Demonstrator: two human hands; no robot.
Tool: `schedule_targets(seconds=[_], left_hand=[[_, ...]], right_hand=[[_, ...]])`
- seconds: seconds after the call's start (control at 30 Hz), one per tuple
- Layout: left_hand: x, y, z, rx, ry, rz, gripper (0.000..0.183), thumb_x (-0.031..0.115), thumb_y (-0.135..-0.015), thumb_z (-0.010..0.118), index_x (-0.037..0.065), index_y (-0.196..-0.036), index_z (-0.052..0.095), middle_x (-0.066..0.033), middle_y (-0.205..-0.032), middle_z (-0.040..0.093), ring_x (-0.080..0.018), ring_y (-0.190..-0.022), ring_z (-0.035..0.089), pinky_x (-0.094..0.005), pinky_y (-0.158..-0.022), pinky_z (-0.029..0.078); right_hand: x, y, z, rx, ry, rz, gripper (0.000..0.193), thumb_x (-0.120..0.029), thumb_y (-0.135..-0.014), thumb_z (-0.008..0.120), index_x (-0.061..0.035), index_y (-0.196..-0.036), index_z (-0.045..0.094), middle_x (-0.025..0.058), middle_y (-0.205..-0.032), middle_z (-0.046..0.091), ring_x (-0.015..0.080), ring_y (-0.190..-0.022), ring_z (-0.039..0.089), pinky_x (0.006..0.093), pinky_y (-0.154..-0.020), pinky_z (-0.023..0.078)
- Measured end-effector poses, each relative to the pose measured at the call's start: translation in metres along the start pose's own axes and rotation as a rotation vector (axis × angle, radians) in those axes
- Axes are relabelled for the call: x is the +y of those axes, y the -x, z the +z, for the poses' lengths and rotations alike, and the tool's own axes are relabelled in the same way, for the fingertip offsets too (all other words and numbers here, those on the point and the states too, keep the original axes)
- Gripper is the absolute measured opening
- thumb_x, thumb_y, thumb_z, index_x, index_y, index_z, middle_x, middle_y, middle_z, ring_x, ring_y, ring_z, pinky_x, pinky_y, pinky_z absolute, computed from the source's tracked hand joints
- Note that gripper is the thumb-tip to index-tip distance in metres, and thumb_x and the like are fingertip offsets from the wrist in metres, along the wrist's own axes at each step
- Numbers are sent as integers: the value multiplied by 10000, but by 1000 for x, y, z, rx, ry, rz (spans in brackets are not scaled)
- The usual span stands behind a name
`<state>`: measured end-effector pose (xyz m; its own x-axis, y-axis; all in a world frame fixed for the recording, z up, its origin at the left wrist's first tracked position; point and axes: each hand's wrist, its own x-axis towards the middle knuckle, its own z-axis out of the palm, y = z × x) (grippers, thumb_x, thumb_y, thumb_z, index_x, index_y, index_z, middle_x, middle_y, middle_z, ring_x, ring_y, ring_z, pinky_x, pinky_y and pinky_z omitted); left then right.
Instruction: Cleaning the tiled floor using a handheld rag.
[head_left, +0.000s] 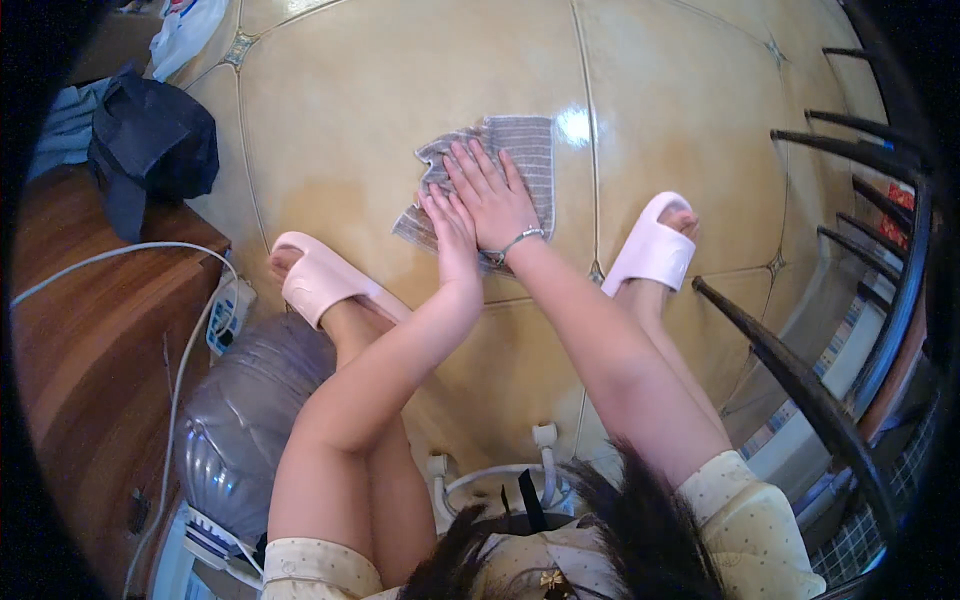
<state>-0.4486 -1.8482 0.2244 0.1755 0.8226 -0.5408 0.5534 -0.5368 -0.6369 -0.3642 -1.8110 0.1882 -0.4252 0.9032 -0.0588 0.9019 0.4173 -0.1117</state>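
Observation:
A grey-brown striped cloth (527, 165) lies rumpled on the tiled floor, its left side folded and creased. My right hand (490, 205) presses flat on the cloth, fingers stretched forward, a bracelet at the wrist. Close against it on the left, my left hand (452, 232) rests on the cloth too, tilted on its side with the fingers extended and its fingertips partly tucked beside the right hand. Neither hand grips the cloth; both lie on top of it.
Pink slippers, left (325, 280) and right (652, 245), flank the cloth. A wooden cabinet (110, 330), white cable (180, 390), power strip (230, 315) and grey plastic-wrapped bundle (250, 430) stand left. Dark bag (150, 140) sits upper left. Black metal bars (800, 380) rise right.

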Motion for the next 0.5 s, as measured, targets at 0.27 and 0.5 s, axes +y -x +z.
schedule_targets(seconds=[0.27,0.5], left_hand=[[7,33,-2,51,285,213,577,245,-951,459,20,-1463,319,-251,-1490,349,-383,-1384,345,-509,-1155,203],[-91,100,-71,258,443,76,689,222,-876,571,85,-1491,293,-256,-1502,321,-363,-1391,342,-471,-1146,246]], right_hand=[[2,49,-10,-187,-23,33,586,-360,-985,374,-179,-1524,232,26,-1611,144,219,-1487,102,531,-1175,89],[9,65,-153,-213,-53,80,692,-310,-918,535,-222,-1527,219,8,-1613,124,220,-1482,121,608,-1150,149]])
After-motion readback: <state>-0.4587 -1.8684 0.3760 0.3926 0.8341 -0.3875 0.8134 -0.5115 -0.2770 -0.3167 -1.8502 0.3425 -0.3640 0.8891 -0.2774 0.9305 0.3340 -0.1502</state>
